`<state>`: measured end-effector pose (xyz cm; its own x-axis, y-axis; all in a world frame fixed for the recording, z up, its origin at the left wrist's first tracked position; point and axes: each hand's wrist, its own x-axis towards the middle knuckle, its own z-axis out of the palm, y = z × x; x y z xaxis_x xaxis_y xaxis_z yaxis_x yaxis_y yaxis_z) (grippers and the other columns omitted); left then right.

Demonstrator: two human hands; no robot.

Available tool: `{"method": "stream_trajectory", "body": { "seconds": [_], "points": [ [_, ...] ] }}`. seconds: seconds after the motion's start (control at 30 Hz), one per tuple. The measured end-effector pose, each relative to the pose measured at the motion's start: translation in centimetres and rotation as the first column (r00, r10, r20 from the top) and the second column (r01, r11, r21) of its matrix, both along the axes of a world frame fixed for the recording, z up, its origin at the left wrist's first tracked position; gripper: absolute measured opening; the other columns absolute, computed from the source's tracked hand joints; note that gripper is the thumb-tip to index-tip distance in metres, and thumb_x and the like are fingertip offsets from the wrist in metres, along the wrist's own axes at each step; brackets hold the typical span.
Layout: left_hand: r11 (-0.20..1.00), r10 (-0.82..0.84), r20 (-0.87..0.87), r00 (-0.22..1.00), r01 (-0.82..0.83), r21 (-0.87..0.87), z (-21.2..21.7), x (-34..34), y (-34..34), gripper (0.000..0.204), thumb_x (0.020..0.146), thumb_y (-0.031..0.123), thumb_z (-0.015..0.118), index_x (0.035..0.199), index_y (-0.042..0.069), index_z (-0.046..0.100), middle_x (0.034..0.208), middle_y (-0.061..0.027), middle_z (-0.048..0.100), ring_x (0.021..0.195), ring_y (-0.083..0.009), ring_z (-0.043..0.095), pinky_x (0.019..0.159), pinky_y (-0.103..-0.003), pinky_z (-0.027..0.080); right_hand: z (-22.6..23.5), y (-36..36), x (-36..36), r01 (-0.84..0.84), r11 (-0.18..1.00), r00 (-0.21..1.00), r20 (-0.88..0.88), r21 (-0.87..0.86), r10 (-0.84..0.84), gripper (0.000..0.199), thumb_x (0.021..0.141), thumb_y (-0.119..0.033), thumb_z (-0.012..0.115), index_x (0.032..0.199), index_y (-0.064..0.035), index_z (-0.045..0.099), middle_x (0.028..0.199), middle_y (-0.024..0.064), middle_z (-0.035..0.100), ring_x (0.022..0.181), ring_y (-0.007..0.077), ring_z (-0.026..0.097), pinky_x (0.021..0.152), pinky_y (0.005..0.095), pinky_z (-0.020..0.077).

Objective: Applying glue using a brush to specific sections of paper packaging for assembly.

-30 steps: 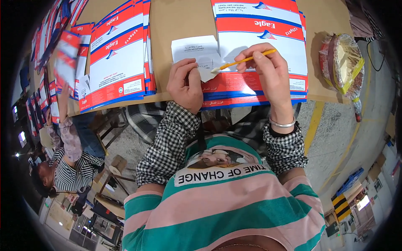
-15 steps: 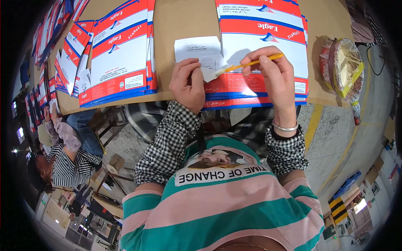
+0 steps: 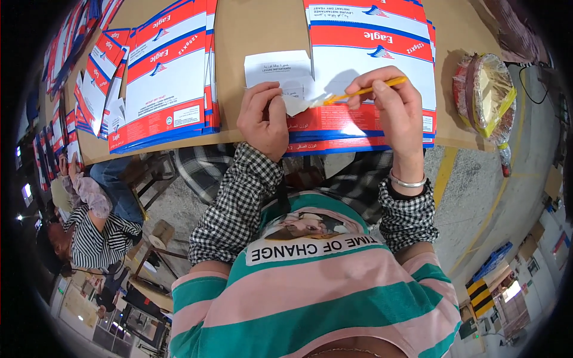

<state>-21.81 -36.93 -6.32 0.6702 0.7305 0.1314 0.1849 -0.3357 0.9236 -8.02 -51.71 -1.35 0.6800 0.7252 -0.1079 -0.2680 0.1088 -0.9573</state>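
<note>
While pinching paper slip (image 3: 295, 104), right hand (image 3: 391, 104) on brush (image 3: 364, 90)

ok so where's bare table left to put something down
Bare brown table runs between the left carton stack and the right carton stack, above the white paper slips. A narrow strip sits between the right stack and the tape rolls. It is crowded around both hands.

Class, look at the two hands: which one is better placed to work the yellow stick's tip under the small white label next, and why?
Probably the right hand: it holds the yellow stick, tip at the small white label. The left hand pins that label.
</note>
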Motion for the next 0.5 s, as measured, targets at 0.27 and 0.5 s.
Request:
{"method": "stream_trajectory", "body": {
  "seconds": [0.27, 0.5],
  "points": [
    [1.000, -0.001, 0.009, 1.000, 0.001, 0.022, 0.36, 0.10, -0.17, 0.011, 0.081, 0.001, 0.053, 0.086, -0.004, 0.061, 0.095, -0.0146, 0.060, 0.079, -0.0207, 0.059, 0.066, -0.028, 0.049, -0.35, -0.19, 0.22, 0.038, 0.999, 0.999, 0.014, 0.036, -0.038, 0.013, 0.091, -0.007, 0.043, 0.091, 0.0029, 0.052, 0.088, 0.0134, 0.062, 0.073, 0.0139, 0.059, 0.069, 0.0255, 0.0492],
    [0.999, -0.016, 0.032, 0.999, 0.014, 0.050, 0.17, 0.04, 0.04, 0.011, 0.081, 0.001, 0.052, 0.087, -0.004, 0.061, 0.095, -0.0148, 0.059, 0.082, -0.0211, 0.059, 0.067, -0.027, 0.049, -0.60, 0.30, 0.36, 0.061, 0.998, 0.998, -0.026, -0.033, -0.062, 0.016, 0.092, -0.010, 0.043, 0.091, 0.0027, 0.052, 0.086, 0.0145, 0.063, 0.069, 0.0142, 0.060, 0.067, 0.0257, 0.0500]
  ]
}}
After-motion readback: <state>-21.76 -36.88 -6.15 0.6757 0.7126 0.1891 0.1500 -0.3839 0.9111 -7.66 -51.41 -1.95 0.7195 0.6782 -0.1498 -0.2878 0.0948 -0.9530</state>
